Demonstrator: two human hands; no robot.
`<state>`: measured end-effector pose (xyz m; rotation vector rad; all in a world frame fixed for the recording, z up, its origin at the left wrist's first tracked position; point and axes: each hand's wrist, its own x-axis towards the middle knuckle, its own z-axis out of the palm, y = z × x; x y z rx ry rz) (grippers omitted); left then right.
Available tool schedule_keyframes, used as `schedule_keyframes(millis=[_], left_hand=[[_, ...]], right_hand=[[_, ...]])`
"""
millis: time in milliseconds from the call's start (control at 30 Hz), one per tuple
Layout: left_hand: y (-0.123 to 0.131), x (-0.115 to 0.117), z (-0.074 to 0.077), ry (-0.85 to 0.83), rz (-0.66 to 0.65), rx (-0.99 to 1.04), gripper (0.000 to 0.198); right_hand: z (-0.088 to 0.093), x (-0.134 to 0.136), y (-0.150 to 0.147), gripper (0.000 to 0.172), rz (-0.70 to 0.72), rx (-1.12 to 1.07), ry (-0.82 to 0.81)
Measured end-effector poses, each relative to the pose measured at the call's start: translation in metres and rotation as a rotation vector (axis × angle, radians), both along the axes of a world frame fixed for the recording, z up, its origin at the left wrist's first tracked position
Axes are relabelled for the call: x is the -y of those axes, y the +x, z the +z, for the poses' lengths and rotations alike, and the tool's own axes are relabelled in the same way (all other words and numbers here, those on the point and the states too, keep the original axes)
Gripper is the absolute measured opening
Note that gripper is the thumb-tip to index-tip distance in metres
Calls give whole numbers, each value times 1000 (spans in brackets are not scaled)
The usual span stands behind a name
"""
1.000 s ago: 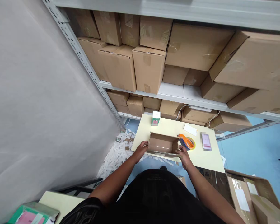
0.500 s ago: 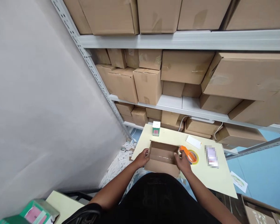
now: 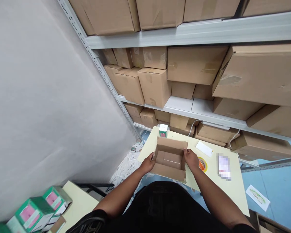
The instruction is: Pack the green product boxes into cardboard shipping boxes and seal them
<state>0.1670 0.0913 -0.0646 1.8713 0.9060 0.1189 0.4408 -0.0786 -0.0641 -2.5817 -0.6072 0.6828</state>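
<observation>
1 open cardbd box (image 3: 172,159), lower ctr, over tbl (image 3: 235,191) near edge. L hand (image 3: 147,163) curled on left wall, R hand (image 3: 190,158) pinching right wall. 1 tape roll (image 3: 203,164), 1 sm carton (image 3: 163,130). Free tbl lower right.

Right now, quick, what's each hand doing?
Left hand: closed, holding the left edge of the open cardboard box.
Right hand: closed, holding the box's right edge.
</observation>
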Motion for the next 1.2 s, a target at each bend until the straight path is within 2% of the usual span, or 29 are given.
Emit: schedule_keyframes(millis=[167, 333, 433, 533, 667, 800, 900, 1033, 1100, 1200], left_hand=[[1, -3, -3, -51, 7, 41, 59], [-5, -13, -7, -98, 29, 57, 58], [-12, -18, -4, -156, -1, 65, 57], [-21, -23, 6, -173, -37, 101, 54], [-45, -37, 27, -162, 9, 168, 57], [-84, -57, 45, -187, 109, 229, 57], [-116, -63, 53, -215, 223, 260, 56], [-151, -46, 59, -208, 375, 324, 56], [-165, -26, 62, -184, 471, 333, 57], [-182, 17, 70, -143, 625, 312, 59]], right_hand=[[-9, 3, -5, 54, -22, -66, 42], [-16, 15, -28, 64, -52, -104, 45], [-12, 15, -40, 63, -55, -108, 51], [-1, 7, -51, 65, -65, -107, 31], [18, -13, -70, 73, -75, -37, -23], [33, -39, -92, 70, 44, -20, 19], [43, -60, -105, 67, 147, -46, 41], [53, -89, -114, 66, 329, -29, 4], [55, -100, -118, 65, 425, -12, 0], [53, -112, -124, 65, 560, 5, 2]])
